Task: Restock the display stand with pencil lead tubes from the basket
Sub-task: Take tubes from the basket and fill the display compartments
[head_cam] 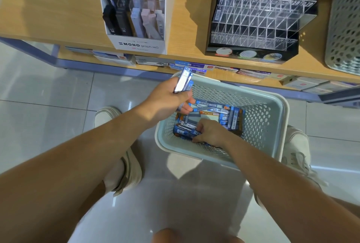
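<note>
Tubes (pixel 214 113) lay flat and jumbled in the basket (pixel 281 106). The right hand (pixel 211 132) was down among them, fingers curled on a few; the left hand (pixel 167 99) gripped an upright bundle (pixel 184 81) over the rim. The stand (pixel 259 20) stood ahead, on the shelf (pixel 185 28).

I see from my feed: pale mint basket (pixel 263 120), honeycomb-holed | blue-and-white lead tubes (pixel 212 106), some orange | clear gridded display stand (pixel 259 20), black base | tan woodgrain shelf (pixel 48 9) | white box (pixel 138 45) | glossy grey tiled floor (pixel 48 116)
</note>
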